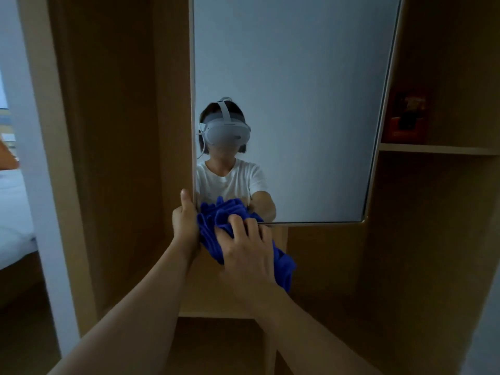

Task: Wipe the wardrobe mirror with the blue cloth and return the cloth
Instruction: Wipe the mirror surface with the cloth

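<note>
The tall wardrobe mirror (297, 90) fills the upper middle of the head view, set in a wooden door panel. My right hand (244, 247) presses a bunched blue cloth (213, 231) against the mirror's lower left corner, fingers spread over it. Part of the cloth hangs down to the right of my wrist, over the wood below the glass. My left hand (185, 220) grips the left edge of the mirror door, thumb up along the edge. The glass reflects a person in a white shirt with a headset.
Wooden wardrobe walls (116, 131) stand to the left of the door. A shelf (438, 148) on the right holds a red box (407, 117). A white bed (13, 226) shows at the far left past a white frame.
</note>
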The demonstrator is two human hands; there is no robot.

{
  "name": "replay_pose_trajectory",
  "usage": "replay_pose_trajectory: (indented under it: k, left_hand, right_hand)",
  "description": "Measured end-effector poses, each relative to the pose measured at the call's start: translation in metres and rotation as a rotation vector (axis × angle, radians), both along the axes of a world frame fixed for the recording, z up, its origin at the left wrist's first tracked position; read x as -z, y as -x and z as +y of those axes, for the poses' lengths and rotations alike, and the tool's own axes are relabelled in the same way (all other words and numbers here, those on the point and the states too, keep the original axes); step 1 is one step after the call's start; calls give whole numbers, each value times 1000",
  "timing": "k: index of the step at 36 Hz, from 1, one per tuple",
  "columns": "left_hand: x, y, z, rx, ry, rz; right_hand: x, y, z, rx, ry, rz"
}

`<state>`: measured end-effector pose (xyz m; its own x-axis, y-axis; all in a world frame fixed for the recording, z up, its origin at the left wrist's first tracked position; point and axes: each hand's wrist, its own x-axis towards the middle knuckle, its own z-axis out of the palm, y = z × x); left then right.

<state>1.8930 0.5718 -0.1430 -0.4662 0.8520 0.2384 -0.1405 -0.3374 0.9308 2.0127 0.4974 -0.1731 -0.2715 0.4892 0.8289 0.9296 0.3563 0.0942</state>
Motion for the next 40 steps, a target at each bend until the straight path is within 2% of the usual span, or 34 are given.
replay_pose_trajectory:
  k: [4,9,15,20,23,26,29,35,40]
  left_hand:
    - [0,6,-3,86,21,3]
    - [1,7,-8,218,82,-130]
    - [0,7,-22,292,66,-187]
    - [3,7,-25,330,8,-181]
    - [1,6,-25,310,47,-206]
    - [1,6,-24,286,77,-198]
    - [0,5,-24,293,79,-196]
    - [7,9,-15,317,55,-263]
    - [11,15,-6,354,96,-254]
  right_hand:
    - [-2,13,0,-1,3,-21]
    - [-1,8,2,-29,-7,-75]
    - [-10,-9,7,-88,-77,-236]
    - [-63,7,11,-89,-164,-172]
    - [-109,13,15,-44,-234,-120]
    - [-133,12,17,20,-279,-146]
    - [-118,10,17,-9,-275,-191]
    - [-39,4,16,-66,-166,-327]
    - [-25,8,17,-93,-69,-222]
